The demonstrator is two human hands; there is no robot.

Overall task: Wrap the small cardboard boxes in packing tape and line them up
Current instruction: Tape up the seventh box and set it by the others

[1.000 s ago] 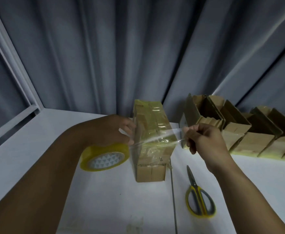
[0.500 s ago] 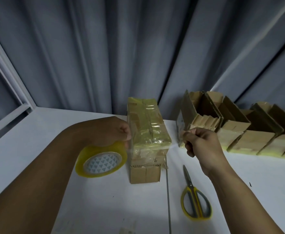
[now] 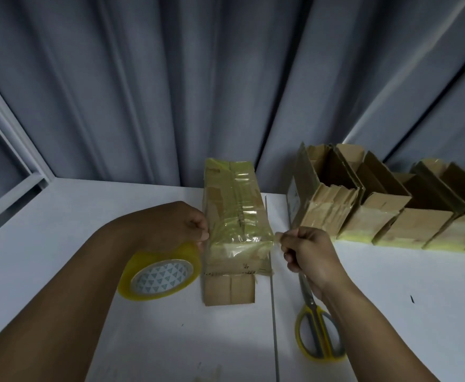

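A small cardboard box (image 3: 232, 216), mostly covered in clear yellowish tape, lies lengthwise on the white table (image 3: 60, 230). My left hand (image 3: 181, 224) grips the yellow tape roll (image 3: 159, 272) against the box's left side. My right hand (image 3: 305, 250) pinches the free tape end at the box's right edge. A strip of tape lies stretched across the box top between both hands. The near end of the box is bare cardboard.
Several cardboard boxes (image 3: 377, 213) stand in a row at the back right, some with open flaps. Yellow-handled scissors (image 3: 318, 332) lie on the table under my right forearm. Grey curtains (image 3: 226, 78) hang behind the table.
The tape strip was held raised over the box; my right hand has lowered and moved in to the box's right edge, laying the tape onto the top. The roll stays at the left side.
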